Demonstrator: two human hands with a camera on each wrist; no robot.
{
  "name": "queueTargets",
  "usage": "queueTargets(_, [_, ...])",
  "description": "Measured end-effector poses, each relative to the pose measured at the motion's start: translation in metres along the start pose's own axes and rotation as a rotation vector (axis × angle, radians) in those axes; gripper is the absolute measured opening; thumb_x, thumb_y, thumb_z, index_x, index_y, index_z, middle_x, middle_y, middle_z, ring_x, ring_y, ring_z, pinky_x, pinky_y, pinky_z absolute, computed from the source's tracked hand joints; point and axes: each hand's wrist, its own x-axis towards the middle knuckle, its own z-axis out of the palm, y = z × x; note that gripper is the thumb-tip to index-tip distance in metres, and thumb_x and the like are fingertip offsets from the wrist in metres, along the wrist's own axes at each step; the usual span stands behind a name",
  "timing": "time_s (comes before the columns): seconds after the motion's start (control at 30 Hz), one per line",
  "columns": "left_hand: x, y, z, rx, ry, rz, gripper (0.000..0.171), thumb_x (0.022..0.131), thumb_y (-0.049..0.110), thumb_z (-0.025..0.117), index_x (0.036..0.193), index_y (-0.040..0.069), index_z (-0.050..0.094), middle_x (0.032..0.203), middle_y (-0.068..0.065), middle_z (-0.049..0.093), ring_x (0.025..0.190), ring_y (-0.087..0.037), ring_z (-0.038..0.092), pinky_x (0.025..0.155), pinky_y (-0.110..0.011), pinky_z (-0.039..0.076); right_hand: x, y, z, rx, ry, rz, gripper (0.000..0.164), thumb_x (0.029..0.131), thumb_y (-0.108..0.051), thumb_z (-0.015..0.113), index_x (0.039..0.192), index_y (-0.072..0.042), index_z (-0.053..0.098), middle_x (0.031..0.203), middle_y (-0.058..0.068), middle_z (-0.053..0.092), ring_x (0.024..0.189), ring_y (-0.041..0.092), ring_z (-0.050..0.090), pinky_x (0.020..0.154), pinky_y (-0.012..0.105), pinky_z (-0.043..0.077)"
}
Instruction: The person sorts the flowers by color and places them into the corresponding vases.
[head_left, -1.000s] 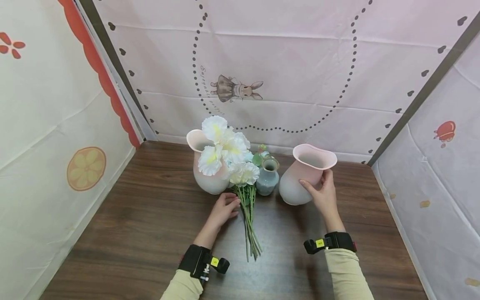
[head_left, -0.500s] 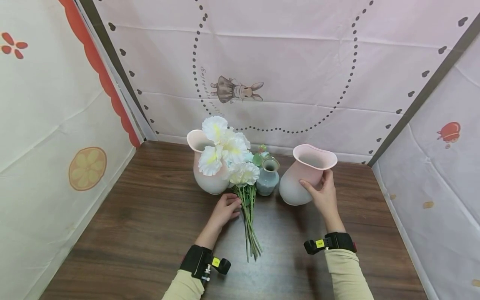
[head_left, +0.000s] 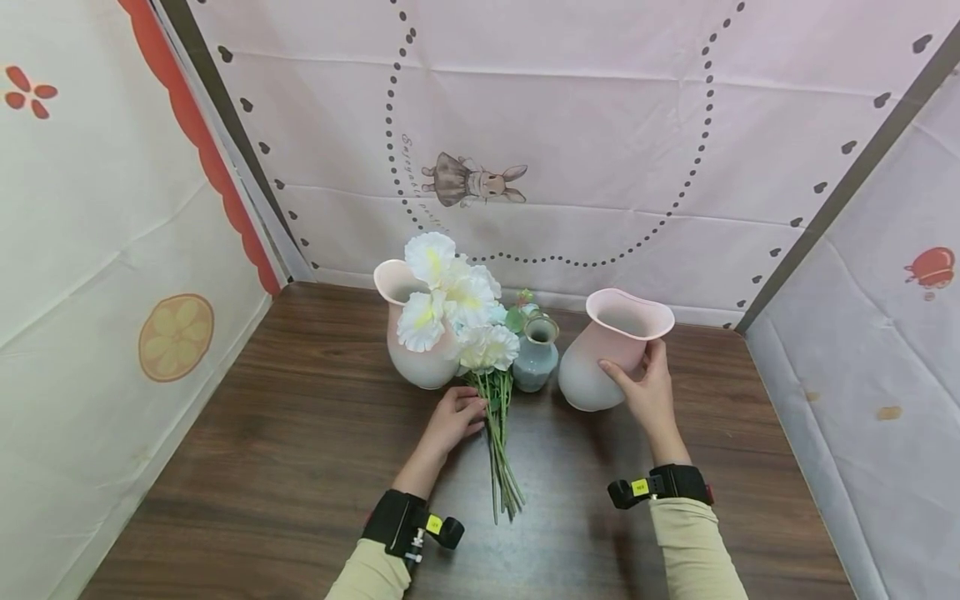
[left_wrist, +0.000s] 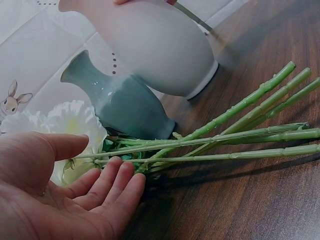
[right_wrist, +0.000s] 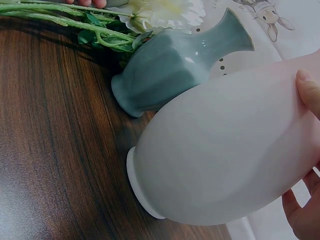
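Observation:
On the right, a pink-and-white vase (head_left: 592,375) with a wavy rim stands on the table; in the right wrist view its pale body (right_wrist: 210,155) fills much of the frame. My right hand (head_left: 647,392) grips its side, thumb in front and fingers round the right. A bunch of artificial flowers (head_left: 487,346) with white blooms lies mid-table, its green stems (left_wrist: 240,120) pointing toward me. Beside these stems is my left hand (head_left: 453,417), palm up and fingers loosely spread in the left wrist view (left_wrist: 75,190). Whether its fingertips touch the stems I cannot tell.
A small blue-grey glazed vase (head_left: 534,362) stands between the flowers and the right vase. Behind the blooms at left is another pink-and-white vase (head_left: 423,367), partly hidden. Printed cloth walls (head_left: 600,167) enclose the dark wooden table (head_left: 300,467) at the back and sides.
My left hand has shifted very slightly right, toward the stems. The right hand and the vase it holds have stayed in place.

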Motion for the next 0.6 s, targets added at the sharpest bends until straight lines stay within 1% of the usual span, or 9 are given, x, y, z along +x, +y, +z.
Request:
queueTargets(0.2, [-0.0004, -0.0009, 0.002, -0.014, 0.01, -0.002, 0.042, 0.102, 0.012, 0.055, 0.137, -0.007, 0.043, 0.129, -0.028, 0.055, 0.114, -0.038, 0.061, 0.099, -0.048, 0.055, -0.0021, -0.0006, -0.0004, 0.002, -0.005, 0.003, 0.075, 0.091, -0.009, 0.072, 0.149, 0.001, 0.026, 0.154, 0.022, 0.034, 0.147, 0.038, 0.032, 0.123, 0.055, 0.026])
queueTargets(0.43, [-0.0002, -0.0029, 0.0032, -0.025, 0.017, 0.027, 0.038, 0.101, 0.007, 0.056, 0.134, -0.008, 0.046, 0.123, -0.026, 0.058, 0.109, -0.033, 0.064, 0.091, -0.041, 0.06, -0.0027, 0.0011, -0.0008, 0.006, -0.009, 0.01, 0.076, 0.091, -0.009, 0.072, 0.149, 0.002, 0.025, 0.154, 0.022, 0.034, 0.147, 0.039, 0.032, 0.122, 0.057, 0.026])
queueTargets(0.6, [-0.0009, -0.0043, 0.0054, -0.037, 0.03, 0.05, 0.034, 0.1, 0.002, 0.054, 0.132, -0.009, 0.047, 0.118, -0.024, 0.059, 0.114, -0.038, 0.063, 0.089, -0.042, 0.06, -0.003, 0.003, -0.0005, -0.001, -0.008, 0.004, 0.076, 0.09, -0.008, 0.071, 0.149, 0.003, 0.025, 0.154, 0.024, 0.034, 0.146, 0.04, 0.033, 0.122, 0.057, 0.026])
